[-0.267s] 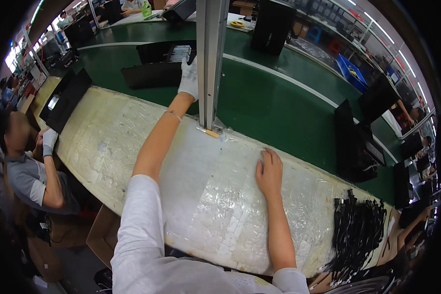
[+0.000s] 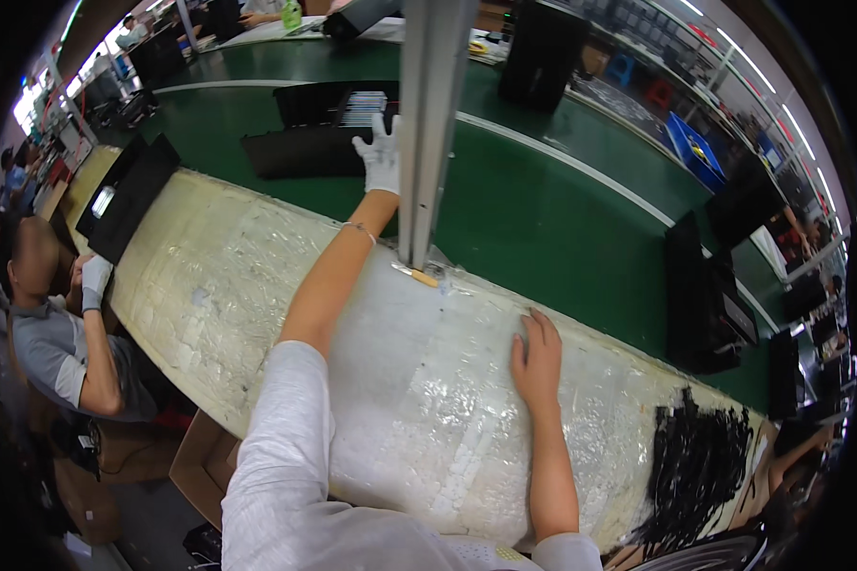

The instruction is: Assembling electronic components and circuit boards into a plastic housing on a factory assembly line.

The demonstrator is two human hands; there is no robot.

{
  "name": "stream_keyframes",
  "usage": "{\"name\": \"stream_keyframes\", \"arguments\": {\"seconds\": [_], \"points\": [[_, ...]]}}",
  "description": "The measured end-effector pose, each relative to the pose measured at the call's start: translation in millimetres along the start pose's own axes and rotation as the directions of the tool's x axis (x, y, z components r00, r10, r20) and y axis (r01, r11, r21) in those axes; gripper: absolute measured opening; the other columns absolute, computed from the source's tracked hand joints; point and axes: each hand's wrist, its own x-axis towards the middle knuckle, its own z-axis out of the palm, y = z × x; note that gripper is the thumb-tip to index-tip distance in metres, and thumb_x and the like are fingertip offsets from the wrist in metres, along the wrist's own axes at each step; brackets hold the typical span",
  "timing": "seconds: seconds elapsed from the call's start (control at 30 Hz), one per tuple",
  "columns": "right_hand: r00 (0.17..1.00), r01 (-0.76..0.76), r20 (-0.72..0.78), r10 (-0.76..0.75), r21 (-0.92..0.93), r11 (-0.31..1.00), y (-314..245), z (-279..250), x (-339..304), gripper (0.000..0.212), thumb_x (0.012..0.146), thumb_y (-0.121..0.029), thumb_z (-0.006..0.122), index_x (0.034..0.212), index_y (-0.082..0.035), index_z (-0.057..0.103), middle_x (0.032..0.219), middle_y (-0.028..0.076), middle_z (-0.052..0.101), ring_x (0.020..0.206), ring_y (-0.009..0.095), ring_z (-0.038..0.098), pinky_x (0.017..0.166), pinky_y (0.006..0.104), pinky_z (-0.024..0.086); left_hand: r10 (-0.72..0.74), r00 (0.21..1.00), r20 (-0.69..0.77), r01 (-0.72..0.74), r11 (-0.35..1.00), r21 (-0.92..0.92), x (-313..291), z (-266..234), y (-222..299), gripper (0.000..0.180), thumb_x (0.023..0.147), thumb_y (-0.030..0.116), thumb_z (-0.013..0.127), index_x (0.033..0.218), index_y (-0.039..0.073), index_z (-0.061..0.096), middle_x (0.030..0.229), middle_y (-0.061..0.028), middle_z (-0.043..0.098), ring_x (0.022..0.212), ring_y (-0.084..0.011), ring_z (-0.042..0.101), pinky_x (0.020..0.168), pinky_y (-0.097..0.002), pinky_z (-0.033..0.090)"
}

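My left hand (image 2: pixel 381 160), in a white glove, reaches forward beside the metal post (image 2: pixel 427 143). Its fingers are spread over the near right end of an opened black computer case (image 2: pixel 314 150). Whether they touch the case I cannot tell. A striped silver part (image 2: pixel 364 108) shows inside the case, which lies on the green conveyor belt (image 2: pixel 533 205). Bare and empty, my right hand (image 2: pixel 538 362) lies flat on the film-covered worktable (image 2: pixel 419 381), fingers stretched forward. Between the hands, at the foot of the post, lies a small knife with a yellow-brown handle (image 2: pixel 423 277).
A heap of black cables (image 2: pixel 700 466) covers the table's right end. More black cases (image 2: pixel 700 295) stand on the belt at right. On the left a co-worker (image 2: pixel 67 352) works at another black case (image 2: pixel 129 200). A cardboard box (image 2: pixel 200 462) stands below the table edge.
My left hand's fingers have spread apart at the case's end. The case sits slightly further left relative to the post. My right hand stays on the table; the whole view has shifted a little.
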Motion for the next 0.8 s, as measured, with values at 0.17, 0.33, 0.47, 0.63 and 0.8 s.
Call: {"name": "stream_keyframes", "arguments": {"seconds": [0.17, 0.33, 0.47, 0.63, 0.8], "points": [[0.999, -0.046, 0.021, 0.047, -0.025, 0.999, 5.1, -21.1, -2.8, 0.029, 0.087, -0.004, 0.057, 0.116, 0.000, 0.057, 0.130, 0.020, 0.055, 0.121, 0.038, 0.050, 0.104, 0.0432, 0.038, -0.047, 0.999, -0.011, 0.040, 0.930, -0.365, 16.8, -87.6, -23.9, 0.017, 0.088, 0.020, 0.055, 0.100, 0.024, 0.065, 0.132, -0.0151, 0.043, 0.133, -0.0433, 0.030, 0.100, -0.0685, 0.034], [0.996, -0.087, 0.020, 0.088, -0.047, 0.995, -2.7, -9.8, 7.4, 0.029, 0.085, -0.003, 0.058, 0.114, 0.001, 0.058, 0.130, 0.020, 0.055, 0.120, 0.039, 0.051, 0.103, 0.0443, 0.039, -0.019, 0.974, 0.228, 0.093, 0.943, -0.319, 32.7, -64.2, -116.3, 0.035, 0.088, 0.034, 0.061, 0.124, 0.031, 0.059, 0.133, -0.0081, 0.044, 0.131, -0.0301, 0.037, 0.102, -0.0628, 0.035], [0.994, -0.107, 0.006, 0.108, -0.068, 0.992, -6.5, -14.4, 8.5, 0.029, 0.084, -0.002, 0.058, 0.113, 0.001, 0.058, 0.128, 0.020, 0.055, 0.119, 0.038, 0.051, 0.102, 0.0438, 0.039, -0.054, 0.979, 0.198, 0.091, 0.979, -0.183, 49.7, -27.5, -132.6, 0.043, 0.088, 0.039, 0.061, 0.131, 0.038, 0.054, 0.135, -0.0055, 0.046, 0.130, -0.0299, 0.041, 0.100, -0.0661, 0.035], [0.993, -0.118, -0.005, 0.118, -0.074, 0.990, -4.2, -9.1, 7.7, 0.029, 0.082, -0.002, 0.058, 0.112, 0.000, 0.058, 0.127, 0.019, 0.057, 0.118, 0.037, 0.052, 0.102, 0.0433, 0.039, -0.448, 0.777, 0.443, 0.452, 0.886, 0.105, 68.6, -39.6, -164.5, 0.044, 0.088, 0.038, 0.062, 0.131, 0.039, 0.052, 0.138, -0.0084, 0.042, 0.127, -0.0365, 0.041, 0.096, -0.0665, 0.036], [0.995, -0.097, -0.040, 0.094, -0.087, 0.992, -8.3, -16.2, 0.5, 0.030, 0.082, -0.004, 0.059, 0.112, -0.002, 0.058, 0.125, 0.018, 0.057, 0.116, 0.036, 0.053, 0.101, 0.0429, 0.040, -0.170, 0.926, 0.336, 0.258, 0.937, -0.237, 35.4, -41.1, -141.6, 0.054, 0.089, 0.034, 0.061, 0.140, 0.024, 0.046, 0.148, -0.0162, 0.035, 0.133, -0.0341, 0.039, 0.103, -0.0586, 0.036]]}}
